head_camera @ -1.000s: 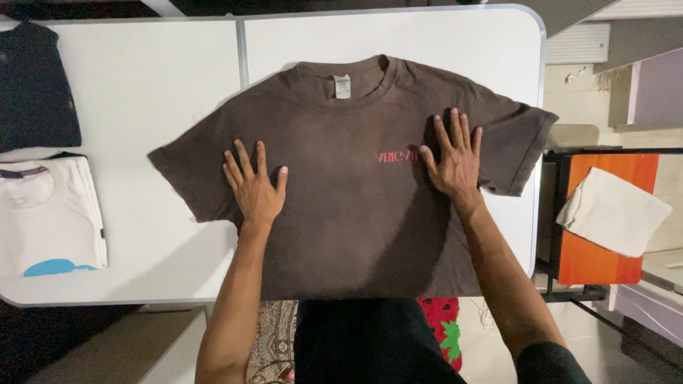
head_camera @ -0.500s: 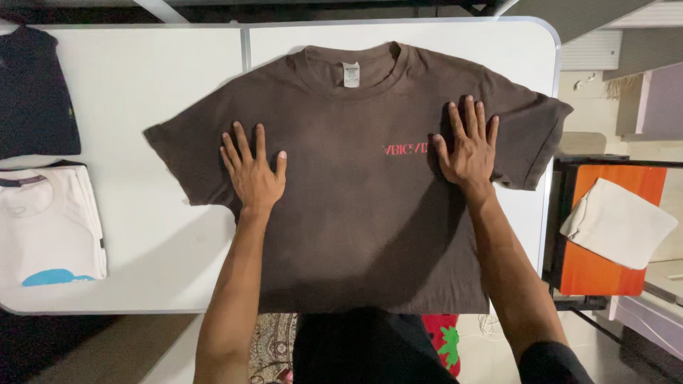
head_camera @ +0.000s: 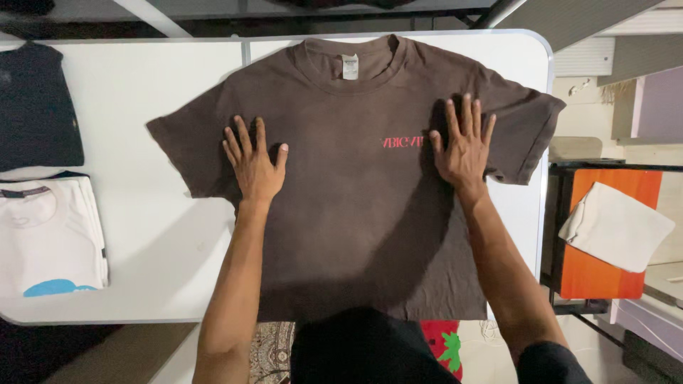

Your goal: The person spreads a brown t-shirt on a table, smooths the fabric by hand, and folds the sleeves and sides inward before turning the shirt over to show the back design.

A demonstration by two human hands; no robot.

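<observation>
A dark brown T-shirt (head_camera: 356, 192) lies spread face up on the white table (head_camera: 142, 107), collar at the far edge, small red print on its chest. My left hand (head_camera: 255, 165) presses flat on the shirt near the left sleeve, fingers spread. My right hand (head_camera: 461, 148) lies flat just right of the red print, fingers apart. Neither hand holds anything. The shirt's hem hangs over the near table edge.
A folded white T-shirt (head_camera: 50, 235) with a blue mark and a folded dark garment (head_camera: 39, 107) lie at the table's left. Right of the table stands an orange stand (head_camera: 605, 235) with a cream cloth (head_camera: 615, 224) on it. Patterned items lie on the floor below.
Both hands have slid a little farther up the shirt with it pushed toward the far edge; the view has shifted slightly. Fingers stay spread flat.
</observation>
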